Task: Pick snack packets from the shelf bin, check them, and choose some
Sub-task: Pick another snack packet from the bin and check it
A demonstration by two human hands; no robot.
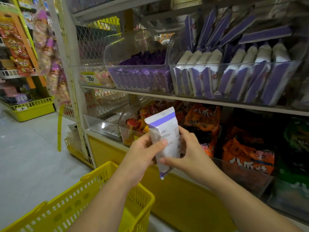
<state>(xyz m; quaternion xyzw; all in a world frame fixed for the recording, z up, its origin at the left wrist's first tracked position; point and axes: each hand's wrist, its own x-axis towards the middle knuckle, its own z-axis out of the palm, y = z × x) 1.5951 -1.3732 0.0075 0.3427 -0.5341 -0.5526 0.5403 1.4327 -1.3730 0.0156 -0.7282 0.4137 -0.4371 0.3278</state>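
We hold one white-and-purple snack packet point(163, 127) nearly upright at centre, both hands grasping it: left hand point(140, 153) from 9 o'clock, right hand point(190, 151) from 3 o'clock, thumbs across its face. We judge this keeps the print facing us for checking. Its clear shelf bin point(234, 64) stands at 1 o'clock; the yellow basket point(83, 198) waits at 7 o'clock for choices.

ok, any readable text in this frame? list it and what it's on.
"25": yellow price tag, upper shelf; small suffix blurred.
"八": first large white character on the orange snack bags; rest unclear.
Held white-and-purple packet: print too small.
Left hanging packs: blurred.
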